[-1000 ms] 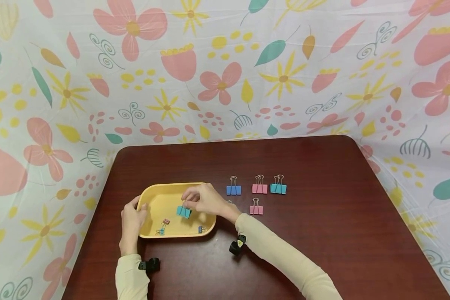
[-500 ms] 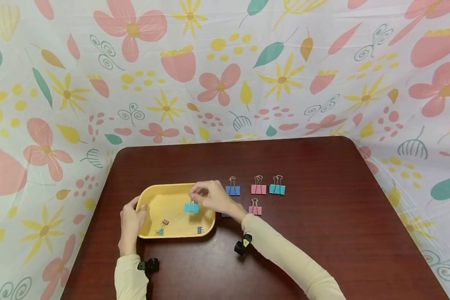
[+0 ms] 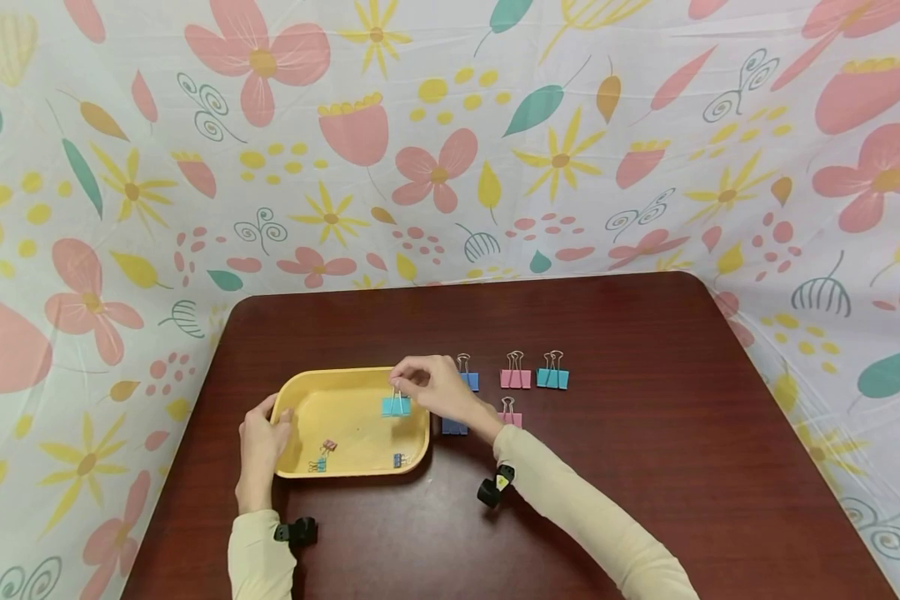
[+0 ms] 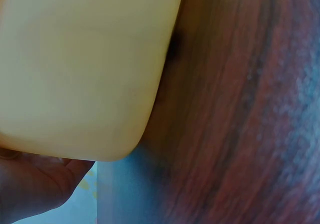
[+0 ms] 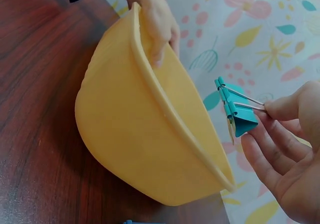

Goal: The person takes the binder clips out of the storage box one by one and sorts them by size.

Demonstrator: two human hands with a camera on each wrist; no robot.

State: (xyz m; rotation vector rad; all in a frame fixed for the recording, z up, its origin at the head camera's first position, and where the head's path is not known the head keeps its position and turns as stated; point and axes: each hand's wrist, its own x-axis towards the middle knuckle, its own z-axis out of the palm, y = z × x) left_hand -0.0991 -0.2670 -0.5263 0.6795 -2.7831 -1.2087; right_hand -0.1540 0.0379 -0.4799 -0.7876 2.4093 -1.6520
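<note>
Over the right end of the yellow tray (image 3: pixel 345 408), the right hand (image 3: pixel 444 392) pinches a teal clip (image 3: pixel 396 407) by its wire handles, the other fingers loosely bent. The clip hangs body down, handles up, its long axis (nearly level) running along the tray's long side. The left hand (image 3: pixel 262 440) grips the tray's left end, thumb inside.

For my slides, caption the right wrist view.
Right-hand fingers pinch a teal clip by its wire handle while left-hand fingers grip a yellow tray.
</note>
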